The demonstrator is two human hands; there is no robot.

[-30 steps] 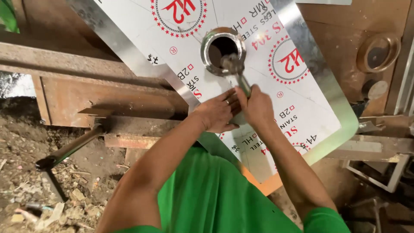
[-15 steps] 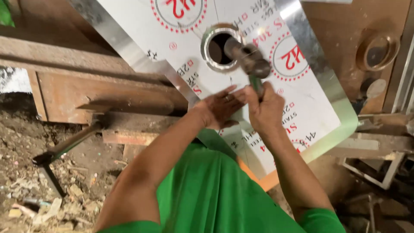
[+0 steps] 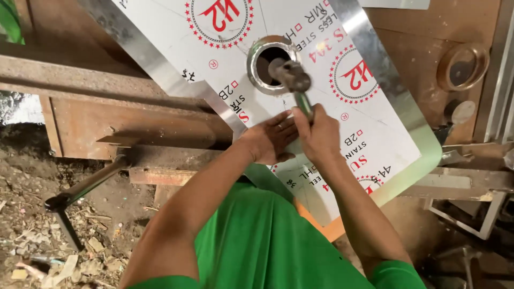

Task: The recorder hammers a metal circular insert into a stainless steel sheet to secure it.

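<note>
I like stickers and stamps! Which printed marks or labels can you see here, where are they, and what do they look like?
Round stamp: top of the sheet, red ring of stars, cut off by the edge.
Second round stamp: right of the round hole, same red star ring.
Third stamp: near the sheet's rounded corner, partly shown.
Loose lettering: black and red, scattered over the white film.

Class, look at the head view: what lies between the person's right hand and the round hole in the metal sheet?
In the head view, only the hammer that the right hand grips.
</note>
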